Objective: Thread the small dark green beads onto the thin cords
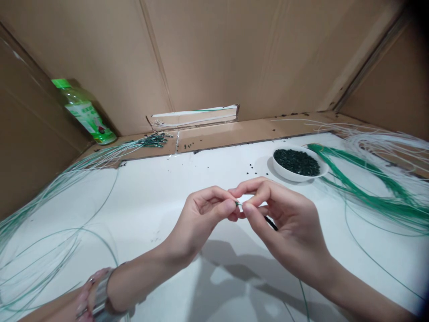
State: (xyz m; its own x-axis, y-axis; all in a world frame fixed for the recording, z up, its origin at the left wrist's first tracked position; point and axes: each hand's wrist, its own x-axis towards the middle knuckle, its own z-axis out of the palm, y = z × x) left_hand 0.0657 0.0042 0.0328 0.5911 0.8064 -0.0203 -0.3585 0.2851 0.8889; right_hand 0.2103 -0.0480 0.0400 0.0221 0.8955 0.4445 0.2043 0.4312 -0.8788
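In the middle of the head view my left hand (209, 208) and my right hand (281, 214) meet fingertip to fingertip above the white surface. Thumb and forefinger of my left hand are closed on a thin green cord (237, 204), with a tiny dark green bit at the tip. My right hand pinches the same cord a short way to the right. Under the right palm a dark beaded strand (271, 222) shows in part; my fingers hide the rest. Green cord ends (304, 297) hang below the right wrist. Beyond that hand stands a white bowl (284, 173) of dark green beads (298, 162).
Green cords (372, 183) and white cords (385, 143) lie at the right. Long cords with beaded ends (156, 140) spread along the left. A green-capped bottle (89, 116) leans in the back left corner. Cardboard walls (214, 53) enclose the white surface; loose beads are scattered near the bowl.
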